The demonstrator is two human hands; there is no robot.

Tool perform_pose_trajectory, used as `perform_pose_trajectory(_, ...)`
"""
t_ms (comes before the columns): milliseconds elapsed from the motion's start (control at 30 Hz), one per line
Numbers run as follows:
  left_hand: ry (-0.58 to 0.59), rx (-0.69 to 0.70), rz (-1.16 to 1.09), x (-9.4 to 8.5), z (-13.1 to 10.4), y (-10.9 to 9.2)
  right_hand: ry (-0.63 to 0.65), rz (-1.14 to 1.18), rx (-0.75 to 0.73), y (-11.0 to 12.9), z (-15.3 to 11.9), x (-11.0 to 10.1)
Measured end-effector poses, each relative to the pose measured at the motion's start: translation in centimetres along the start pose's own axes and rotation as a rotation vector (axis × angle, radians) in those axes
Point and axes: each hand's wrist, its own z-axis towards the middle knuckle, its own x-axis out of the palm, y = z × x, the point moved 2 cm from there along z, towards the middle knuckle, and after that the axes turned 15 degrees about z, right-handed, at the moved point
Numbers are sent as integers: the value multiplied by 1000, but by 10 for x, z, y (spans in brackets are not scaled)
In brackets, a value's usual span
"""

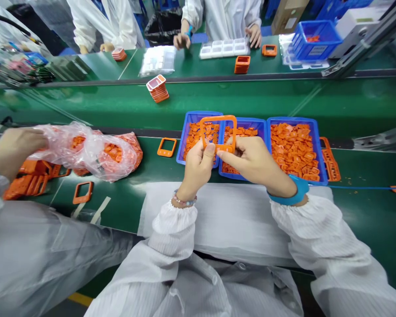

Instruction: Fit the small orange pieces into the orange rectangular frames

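Note:
An orange plastic frame (pixel 218 118) is held upright between my two hands, its lower edge toward me. My left hand (pixel 198 167) pinches the lower left corner with thumb and fingers. On the lower right side, my right hand (pixel 255 160) closes round the same frame; its fingertips are partly hidden behind it. Just beyond my hands stand a left blue bin (pixel 182 145), a middle blue bin (pixel 265 132) and a right blue bin (pixel 320 149), all holding small orange parts. White sheeting (pixel 237 215) lies under my wrists.
Left are a plastic bag of orange parts (pixel 95 154), a co-worker's hand (pixel 23 143) and loose frames (pixel 83 192). A single frame (pixel 166 147) lies beside the bins. Ahead, a stack of frames (pixel 158 89) stands on the green belt (pixel 234 97). Co-workers sit opposite.

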Motion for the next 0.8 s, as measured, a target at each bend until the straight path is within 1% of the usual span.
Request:
perform_pose_trajectory(100, 64, -21, -72, 2, -5, -8, 122, 196, 121, 6, -3, -2)
perform_pose_trajectory(200, 66, -3, -168, 2, -10, -19, 225, 411, 250, 10, -4, -4)
perform_pose_trajectory(333, 49, 54, -249, 1, -15, -27, 282, 558, 275, 10, -3, -4)
perform_pose_trajectory(433, 25, 76, -243, 0, -16, -28, 332, 588, 285, 9, -3, -2)
perform_pose_trajectory(533, 24, 82, -243, -1, -17, -26, 361, 586, 283, 8, -3, 0)
perform_pose_trajectory(800, 13, 84, -248, -2, -17, -25, 367, 561, 250, 10, -2, 0)
